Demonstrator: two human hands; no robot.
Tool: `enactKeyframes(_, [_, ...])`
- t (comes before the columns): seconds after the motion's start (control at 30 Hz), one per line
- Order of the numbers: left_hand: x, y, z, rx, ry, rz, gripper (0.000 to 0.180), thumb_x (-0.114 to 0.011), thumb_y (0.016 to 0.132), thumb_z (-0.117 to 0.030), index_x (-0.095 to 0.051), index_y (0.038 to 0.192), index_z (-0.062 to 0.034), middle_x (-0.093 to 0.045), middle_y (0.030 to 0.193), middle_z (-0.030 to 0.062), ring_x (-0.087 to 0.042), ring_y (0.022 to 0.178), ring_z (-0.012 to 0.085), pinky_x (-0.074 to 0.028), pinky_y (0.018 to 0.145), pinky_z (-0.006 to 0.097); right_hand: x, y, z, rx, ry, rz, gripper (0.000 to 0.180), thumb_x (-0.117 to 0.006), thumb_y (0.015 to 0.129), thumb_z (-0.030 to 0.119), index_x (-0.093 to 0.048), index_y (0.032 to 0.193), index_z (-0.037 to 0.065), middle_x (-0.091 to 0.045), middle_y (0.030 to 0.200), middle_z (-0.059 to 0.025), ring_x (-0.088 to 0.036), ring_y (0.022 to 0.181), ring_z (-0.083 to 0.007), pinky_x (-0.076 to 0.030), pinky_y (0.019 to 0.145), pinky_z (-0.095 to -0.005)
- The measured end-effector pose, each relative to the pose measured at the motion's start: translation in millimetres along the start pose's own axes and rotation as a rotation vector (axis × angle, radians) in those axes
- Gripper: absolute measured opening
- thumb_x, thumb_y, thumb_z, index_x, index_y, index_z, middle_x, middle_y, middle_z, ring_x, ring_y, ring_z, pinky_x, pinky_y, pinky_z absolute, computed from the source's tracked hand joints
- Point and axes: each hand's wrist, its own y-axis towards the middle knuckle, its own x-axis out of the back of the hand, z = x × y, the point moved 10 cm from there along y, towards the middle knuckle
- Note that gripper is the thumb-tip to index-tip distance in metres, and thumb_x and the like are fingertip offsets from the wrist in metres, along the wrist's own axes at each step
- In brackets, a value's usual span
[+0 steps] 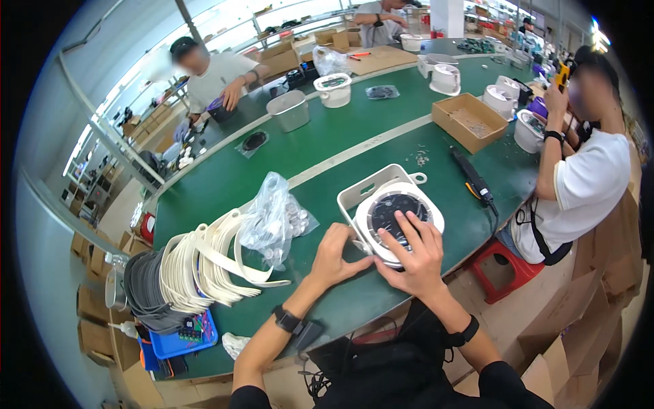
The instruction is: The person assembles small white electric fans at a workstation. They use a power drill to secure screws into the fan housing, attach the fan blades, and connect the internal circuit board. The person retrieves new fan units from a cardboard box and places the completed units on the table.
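Observation:
A white plastic housing [437,217] with a round black top [398,210] stands on the green table in front of me. Around its far and left sides runs a white carrying handle [349,198], its ringed end sticking out at the far right. My left hand [334,258] is closed at the housing's left side, thumb and fingers about the handle's near end; the fingertips are partly hidden. Across the black top lie the fingers of my right hand [417,258], with its thumb against the near wall, gripping the housing.
To the left are a clear bag of small parts [276,221], stacked white strips [218,262], grey strips [146,290] and a blue tray [210,334]. An electric screwdriver [471,174] and a cardboard box [470,123] lie right. Co-workers sit beyond and at right, near a red stool [524,276].

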Motion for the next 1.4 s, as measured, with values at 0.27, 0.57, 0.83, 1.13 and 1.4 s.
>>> enactKeyframes(0.27, [-8, -3, -28, -0.296, 0.317, -0.041, 0.035, -0.081, 0.073, -0.03, -0.058, 0.086, -0.0069, -0.057, 0.073, 0.0078, -0.061, 0.064, 0.0278, -0.05, 0.057, 0.04, -1, 2, 6, -0.05, -0.049, -0.074, 0.043, -0.082, 0.077, 0.03, -0.078, 0.116, 0.013, -0.066, 0.133, -0.021, -0.06, 0.122, -0.0396, -0.041, 0.102, -0.0519])
enactKeyframes(0.57, [-7, 10, -21, -0.208, 0.354, -0.082, 0.019, -0.076, 0.085, -0.013, -0.066, 0.098, -0.0041, -0.064, 0.077, 0.0137, -0.064, 0.066, 0.0334, -0.05, 0.057, 0.043, -21, 10, -15, -0.104, -0.049, -0.054, 0.049, -0.079, 0.082, 0.037, -0.073, 0.124, 0.012, -0.061, 0.14, -0.0209, -0.054, 0.132, -0.0416, -0.041, 0.107, -0.0545])
enactKeyframes(0.83, [36, 30, -27, 0.036, 0.559, -0.11, 0.014, -0.071, 0.087, -0.015, -0.066, 0.093, -0.0041, -0.064, 0.091, 0.0157, -0.063, 0.093, 0.0395, -0.049, 0.077, 0.049, -12, 3, -20, 0.015, 0.039, -0.071, 0.047, -0.08, 0.082, 0.029, -0.07, 0.126, 0.014, -0.062, 0.138, -0.0153, -0.057, 0.13, -0.035, -0.043, 0.107, -0.05])
enactKeyframes(1.13, [193, 56, -11, 0.252, 0.279, -0.492, 0.02, -0.066, 0.098, -0.017, -0.075, 0.101, 0.0003, -0.071, 0.075, 0.0145, -0.063, 0.061, 0.0175, -0.05, 0.061, 0.032, -16, 0, -18, 0.077, -0.003, -0.076, 0.041, -0.083, 0.075, 0.022, -0.077, 0.115, 0.015, -0.066, 0.135, -0.0119, -0.061, 0.124, -0.0314, -0.043, 0.102, -0.0461])
enactKeyframes(1.4, [364, -5, -27, 0.118, 0.131, -0.99, 0.027, -0.059, 0.105, -0.014, -0.068, 0.112, 0.0105, -0.074, 0.098, 0.0184, -0.072, 0.068, 0.0171, -0.058, 0.058, 0.027, -14, 2, -14, 0.061, 0.079, -0.041, 0.039, -0.082, 0.074, 0.018, -0.078, 0.113, 0.015, -0.067, 0.135, -0.0113, -0.06, 0.124, -0.0306, -0.04, 0.105, -0.0434])
